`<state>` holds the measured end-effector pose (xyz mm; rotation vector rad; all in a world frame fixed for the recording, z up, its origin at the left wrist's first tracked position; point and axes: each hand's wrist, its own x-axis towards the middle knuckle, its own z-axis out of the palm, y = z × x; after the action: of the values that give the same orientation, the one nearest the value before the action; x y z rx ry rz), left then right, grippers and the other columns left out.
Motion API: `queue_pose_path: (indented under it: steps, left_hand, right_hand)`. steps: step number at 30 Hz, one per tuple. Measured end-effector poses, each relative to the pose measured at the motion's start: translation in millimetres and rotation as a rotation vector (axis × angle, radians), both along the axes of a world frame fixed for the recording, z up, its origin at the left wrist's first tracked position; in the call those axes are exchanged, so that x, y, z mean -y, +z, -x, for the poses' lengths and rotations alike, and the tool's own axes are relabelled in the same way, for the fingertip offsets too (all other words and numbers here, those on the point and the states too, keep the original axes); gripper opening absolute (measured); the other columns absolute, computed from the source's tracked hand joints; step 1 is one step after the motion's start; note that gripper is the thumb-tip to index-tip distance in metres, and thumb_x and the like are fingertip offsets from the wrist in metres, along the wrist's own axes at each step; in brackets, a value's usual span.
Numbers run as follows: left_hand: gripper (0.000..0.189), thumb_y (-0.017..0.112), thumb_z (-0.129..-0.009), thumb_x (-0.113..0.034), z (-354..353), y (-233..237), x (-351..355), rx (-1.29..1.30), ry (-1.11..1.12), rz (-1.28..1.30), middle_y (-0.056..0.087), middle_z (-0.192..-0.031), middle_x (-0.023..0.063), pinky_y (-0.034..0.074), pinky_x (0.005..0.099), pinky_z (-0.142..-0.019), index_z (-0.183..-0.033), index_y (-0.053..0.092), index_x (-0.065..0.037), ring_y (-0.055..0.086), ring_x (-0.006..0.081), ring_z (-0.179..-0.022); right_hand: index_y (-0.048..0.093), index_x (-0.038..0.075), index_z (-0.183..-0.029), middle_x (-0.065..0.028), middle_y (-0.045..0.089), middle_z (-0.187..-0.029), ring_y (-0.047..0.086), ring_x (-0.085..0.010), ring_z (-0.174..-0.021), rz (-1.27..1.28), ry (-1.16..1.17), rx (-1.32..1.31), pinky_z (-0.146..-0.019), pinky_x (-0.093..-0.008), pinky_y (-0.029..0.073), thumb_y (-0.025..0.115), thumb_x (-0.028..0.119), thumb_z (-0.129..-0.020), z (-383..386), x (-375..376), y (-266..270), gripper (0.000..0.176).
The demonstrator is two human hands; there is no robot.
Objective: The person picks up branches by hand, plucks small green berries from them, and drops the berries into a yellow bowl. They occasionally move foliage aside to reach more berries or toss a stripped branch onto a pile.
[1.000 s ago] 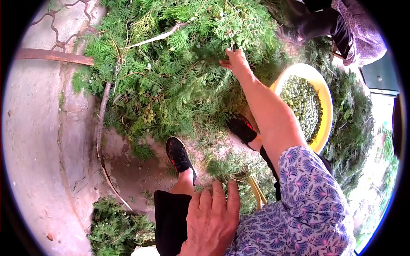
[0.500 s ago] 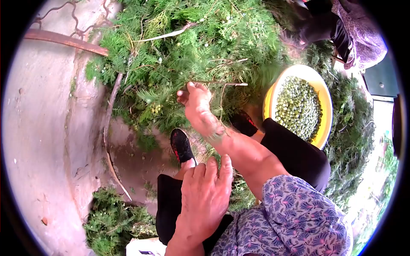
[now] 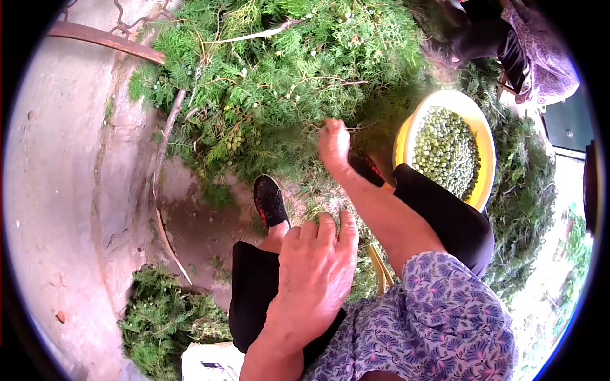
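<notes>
My right hand (image 3: 334, 147) is at the near edge of a heap of green evergreen branches (image 3: 286, 82). Its fingers are curled, and a thin evergreen branch (image 3: 312, 125) shows at the fingertips; motion blurs the hand and the greenery around it. Back side up, my left hand (image 3: 314, 267) hovers over my lap, fingers stretched forward and slightly bent, with nothing visible in them. A yellow basin (image 3: 487, 159) full of small round green cones or berries (image 3: 445, 152) stands beside my right knee.
Another person's patterned sleeve (image 3: 543, 60) is at the upper right. More cut greenery (image 3: 518, 171) lies beyond the basin and at the lower left (image 3: 162, 317). A long bare stick (image 3: 164, 143) and a reddish-brown bar (image 3: 105, 41) are on the left, over concrete (image 3: 63, 190).
My right hand has moved right, toward the basin, with greenery blurring around it. My left hand has shifted slightly up and right, its fingers still stretched.
</notes>
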<state>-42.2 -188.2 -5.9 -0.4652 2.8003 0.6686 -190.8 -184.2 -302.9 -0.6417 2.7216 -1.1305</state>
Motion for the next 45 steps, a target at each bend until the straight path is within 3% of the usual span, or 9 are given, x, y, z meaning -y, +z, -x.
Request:
queue_pose_path:
  steps: [5, 8, 12, 16, 21, 24, 32, 37, 45]
  left_hand:
    - [0.035, 0.06, -0.078, -0.017, 0.2, 4.2, 4.4, 0.0, 0.005, 0.011, 0.059, -0.089, 0.0102, 0.044, 0.0345, -0.072, -0.108, 0.053, -0.002, 0.056, 0.0229, -0.08]
    - [0.029, 0.061, -0.077, -0.019, 0.0, 6.0, 11.3, 0.009, 0.071, 0.037, 0.061, -0.083, 0.0098, 0.045, 0.0352, -0.066, -0.102, 0.057, -0.003, 0.058, 0.0236, -0.073]
    - [0.015, 0.062, -0.078, -0.019, -8.2, 10.5, 25.9, -0.199, 0.543, -0.051, 0.058, -0.066, 0.0142, 0.044, 0.0352, -0.056, -0.081, 0.061, -0.004, 0.057, 0.0272, -0.057]
    - [0.02, 0.061, -0.081, -0.019, -16.3, 15.5, 45.6, -0.397, 0.928, -0.255, 0.058, -0.061, 0.0102, 0.043, 0.0283, -0.056, -0.09, 0.064, -0.001, 0.052, 0.0129, -0.055]
    - [0.041, 0.068, -0.076, -0.019, -25.6, 12.1, 66.1, -0.866, 1.222, -0.872, 0.058, -0.105, 0.0125, 0.039, 0.03, -0.086, -0.108, 0.053, 0.004, 0.052, 0.0175, -0.098]
    - [0.02, 0.065, -0.079, -0.013, -25.7, 10.3, 77.5, -1.016, 1.379, -1.26, 0.062, -0.091, 0.0038, 0.045, 0.026, -0.066, -0.096, 0.059, -0.004, 0.058, 0.0149, -0.078]
    - [0.02, 0.067, -0.074, -0.003, -17.3, 0.1, 72.4, -1.126, 1.38, -1.23, 0.063, -0.089, 0.0033, 0.047, 0.0268, -0.064, -0.093, 0.063, -0.001, 0.058, 0.0126, -0.075]
    - [0.021, 0.069, -0.072, -0.001, -6.4, -6.9, 64.6, -1.165, 1.409, -1.1, 0.063, -0.09, 0.005, 0.045, 0.0262, -0.069, -0.093, 0.063, 0.0, 0.057, 0.0131, -0.078]
    - [0.021, 0.07, -0.069, 0.002, 13.1, 13.3, 36.9, -1.075, 1.145, -1.242, 0.062, -0.078, 0.0055, 0.044, 0.0255, -0.057, -0.088, 0.06, 0.001, 0.057, 0.013, -0.068]
  right_hand:
    - [0.058, 0.012, -0.1, -0.0107, 0.063, -0.094, 0.055, -0.0314, -0.093, -0.598, 0.573, -0.115, -0.08, -0.0408, 0.044, 0.06, 0.02, -0.074, 38.4, -9.5, -7.6, 0.028]
    - [0.062, 0.008, -0.088, -0.0146, 0.063, -0.08, 0.059, -0.0338, -0.075, -0.136, 0.647, 0.249, -0.071, -0.0402, 0.048, 0.06, 0.02, -0.073, 29.4, 1.3, -2.6, 0.02]
    - [0.057, 0.002, -0.07, -0.0188, 0.057, -0.067, 0.057, -0.0367, -0.066, 0.203, 0.476, 0.043, -0.059, -0.0426, 0.046, 0.058, 0.015, -0.074, -8.2, 18.1, 56.3, 0.014]
    - [0.056, 0.004, -0.078, -0.0158, 0.058, -0.073, 0.056, -0.035, -0.068, 0.284, 0.482, -0.108, -0.059, -0.042, 0.046, 0.058, 0.013, -0.077, -35.8, 18.1, 139.1, 0.009]
    - [0.052, 0.006, -0.077, -0.0142, 0.053, -0.071, 0.057, -0.0317, -0.063, 0.237, 0.632, -0.211, -0.053, -0.0393, 0.047, 0.056, 0.012, -0.079, -71.2, 0.2, 238.6, 0.008]
    - [0.049, 0.006, -0.074, -0.0127, 0.051, -0.069, 0.057, -0.0297, -0.062, 0.19, 0.739, -0.247, -0.05, -0.0377, 0.047, 0.056, 0.008, -0.077, -86.4, -20.5, 272.2, 0.007]
    - [0.058, 0.005, -0.078, -0.0101, 0.057, -0.067, 0.059, -0.028, -0.063, 0.082, 1.063, -0.151, -0.056, -0.0357, 0.048, 0.057, 0.039, -0.08, -59.1, -50.6, 299.6, 0.035]
    - [0.062, -0.001, -0.092, -0.0043, 0.061, -0.072, 0.054, -0.0059, -0.052, 0.626, 0.571, 0.191, -0.046, -0.0197, 0.045, 0.058, 0.016, -0.086, -37.9, -46.4, 331.8, 0.019]
    - [0.058, -0.003, -0.092, -0.0064, 0.06, -0.068, 0.053, -0.0078, -0.049, 0.638, 0.563, 0.482, -0.043, -0.0215, 0.044, 0.065, 0.019, -0.081, -32.5, -31.0, 320.7, 0.025]
